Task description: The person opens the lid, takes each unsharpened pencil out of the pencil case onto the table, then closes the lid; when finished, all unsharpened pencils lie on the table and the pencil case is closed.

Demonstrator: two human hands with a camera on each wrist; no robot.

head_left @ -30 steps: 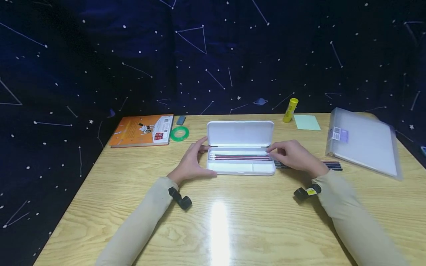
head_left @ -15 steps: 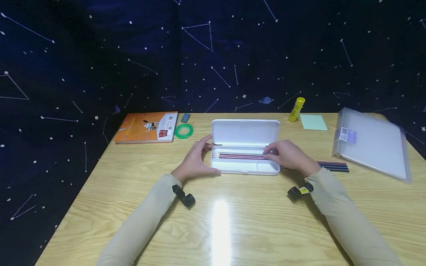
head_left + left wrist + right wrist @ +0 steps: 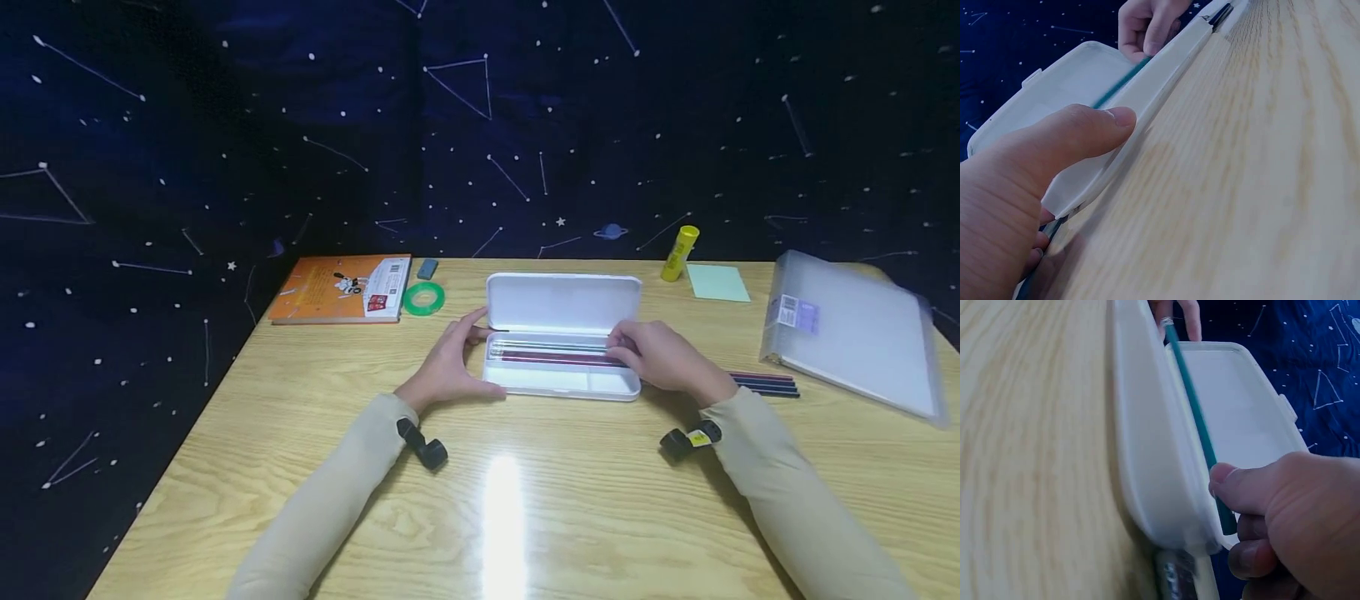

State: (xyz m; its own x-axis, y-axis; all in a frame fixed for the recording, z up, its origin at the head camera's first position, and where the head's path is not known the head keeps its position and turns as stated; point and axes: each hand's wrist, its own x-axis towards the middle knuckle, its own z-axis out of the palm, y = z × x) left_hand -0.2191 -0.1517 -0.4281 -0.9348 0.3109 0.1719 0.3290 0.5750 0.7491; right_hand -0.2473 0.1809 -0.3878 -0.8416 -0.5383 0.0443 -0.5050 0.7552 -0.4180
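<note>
A white pencil case (image 3: 536, 379) lies with its lid raised. My left hand (image 3: 448, 367) grips its left end, thumb along the front wall and fingers behind. Above the right end, my right hand (image 3: 663, 358) pinches a green pencil (image 3: 1194, 406) near one end between thumb and fingers. The green pencil runs lengthwise along the case, its silver-tipped end toward my left hand in the right wrist view. Dark red pencils (image 3: 547, 358) lie in the long rear compartment. Several more dark pencils (image 3: 765, 384) rest on the table right of the case, partly hidden by my right hand.
An orange book (image 3: 337, 290), a blue eraser (image 3: 427, 268) and a green tape roll (image 3: 423, 298) are at back left. At back right are a yellow glue stick (image 3: 679, 253), pale green sticky notes (image 3: 717, 283) and a clear folder (image 3: 862, 333). A starry cloth hangs behind.
My right hand has shifted slightly left over the case's right end, and the green pencil shows more clearly along the rear compartment. My left hand keeps its hold. The head view has turned slightly left.
</note>
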